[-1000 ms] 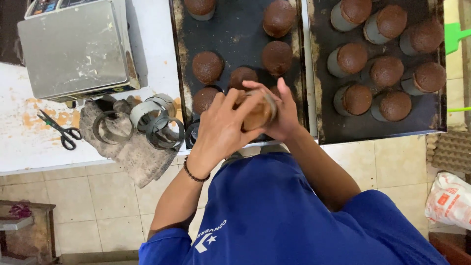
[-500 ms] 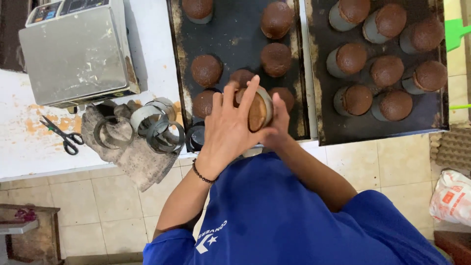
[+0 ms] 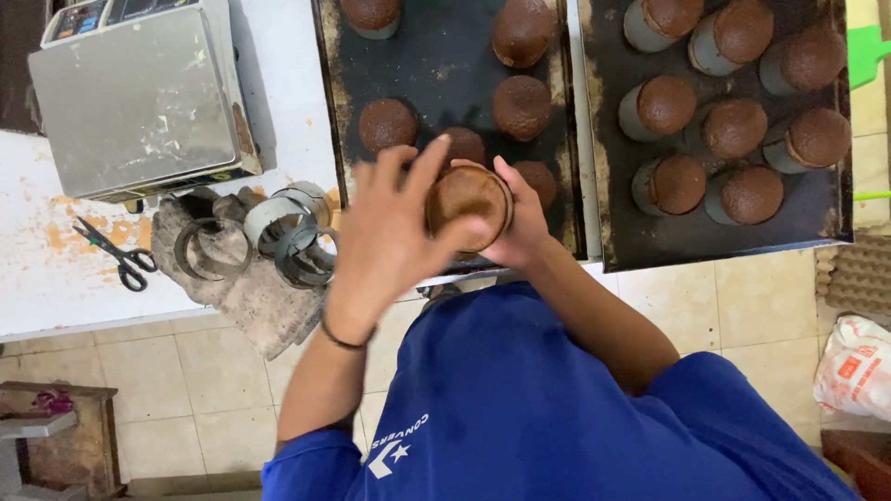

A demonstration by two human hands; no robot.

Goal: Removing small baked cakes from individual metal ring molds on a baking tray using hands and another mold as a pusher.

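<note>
Both my hands hold one brown baked bun (image 3: 467, 197) in a metal ring mould above the front edge of the left baking tray (image 3: 427, 70). My left hand (image 3: 394, 232) cups it from the left with fingers spread. My right hand (image 3: 522, 218) grips it from the right and below. Several unmoulded brown buns (image 3: 522, 105) lie on the left tray. On the right tray (image 3: 817, 209) several buns (image 3: 666, 104) still sit in metal ring moulds.
Several empty metal rings (image 3: 288, 232) lie on a grey cloth (image 3: 251, 297) at the left. Scissors (image 3: 116, 252) lie on the white worktop beside a metal weighing scale (image 3: 139, 97). A tiled floor lies below, with a white and red bag (image 3: 856, 366) at the right.
My hands have turned the moulded bun so its brown face points up at me, and my left fingers have spread wider around it.
</note>
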